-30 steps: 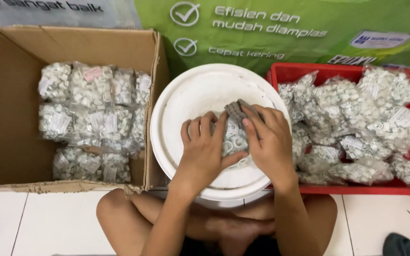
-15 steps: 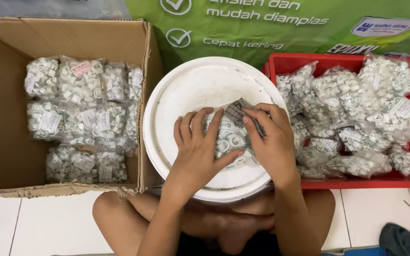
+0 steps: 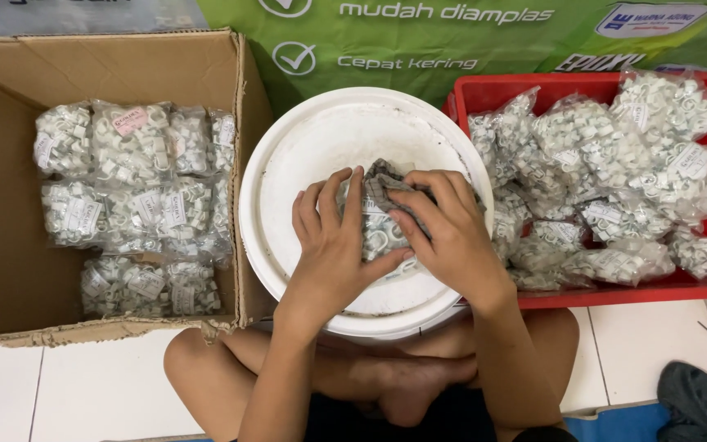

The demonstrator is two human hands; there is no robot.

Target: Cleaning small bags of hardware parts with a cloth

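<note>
Gripping a clear plastic bag of small white clips (image 3: pixel 376 233) on a round white bucket lid (image 3: pixel 304 155).
Left hand (image 3: pixel 333 245) and right hand (image 3: pixel 448 233) both clasping it, between brown cardboard box (image 3: pixel 10 270) left and red plastic tray (image 3: pixel 697 282) right.

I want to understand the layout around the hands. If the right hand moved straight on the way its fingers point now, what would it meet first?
The right hand points up-left over the clear bag of white clips it holds. Going straight on, it would probably meet the left hand's fingers first, then the white bucket lid.
</note>
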